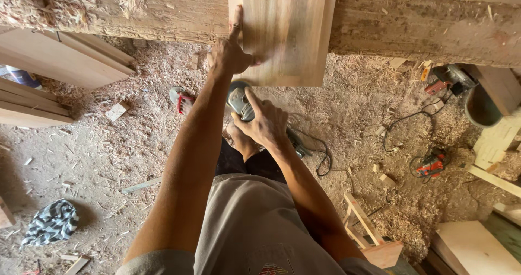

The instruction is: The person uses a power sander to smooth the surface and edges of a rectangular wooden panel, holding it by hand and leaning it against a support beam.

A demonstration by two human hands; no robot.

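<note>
Gripping grinder (240, 102) in my right hand (264, 124), fingers wrapped round body, just below board (287, 31). My left hand (229, 55) pressed flat on board's 9 o'clock edge, holding nothing. Risk: board slips off beam (423, 25); cord (320, 155) at 4 o'clock could snag my foot.

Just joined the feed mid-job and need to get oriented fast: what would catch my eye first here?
The left hand is pressed flat on the pale board, which leans over the rough beam at the top. Just below, the right hand grips a grey power tool near the board's lower edge. Sawdust covers the floor, with a red tool lying at right.
</note>
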